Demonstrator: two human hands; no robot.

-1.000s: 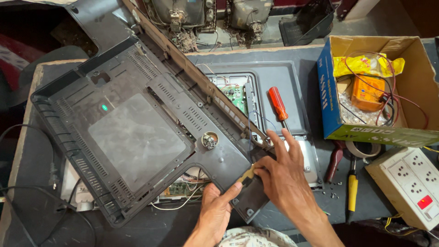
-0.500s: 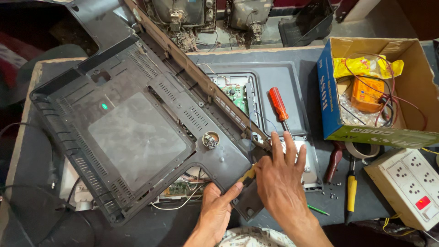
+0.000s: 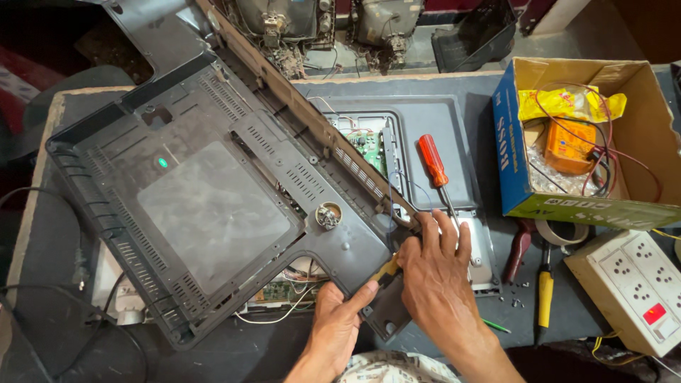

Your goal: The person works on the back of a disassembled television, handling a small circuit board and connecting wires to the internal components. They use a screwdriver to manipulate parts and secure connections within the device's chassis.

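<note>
Dominating the left and middle of the frame, a large dark grey plastic rear cover of a flat television [image 3: 213, 206], ribbed with vent slots and carrying a paler rectangular patch, lies tilted across the grey padded workbench [image 3: 454, 92], its long edge running from the upper left down toward the lower centre. Under it sits the grey screen chassis [image 3: 454, 142], with a green circuit board [image 3: 365, 145] showing in the gap at upper centre and more board and white wires peeping out at the lower edge.

To the upper right stands an open cardboard box with a blue side [image 3: 589, 135], holding an orange meter, a yellow bag and red leads. At the lower right lies a white multi-socket power strip [image 3: 631, 287]. Between the box and the hands rest a red-handled screwdriver [image 3: 434, 164], a yellow-handled screwdriver [image 3: 544, 294] and maroon-handled pliers [image 3: 518, 248].

At the lower centre, the left hand [image 3: 339, 323] lies on the cover's lower corner, thumb stretched out against a small yellowish piece [image 3: 386, 269]. The right hand [image 3: 433, 280] is spread flat, fingers fanned over the cover's edge and the chassis; what it presses underneath is hidden.

By my reading the cover is being parted from the chassis at this corner. Freeing it further seems to call for a steady lift while minding the wires beneath.
</note>
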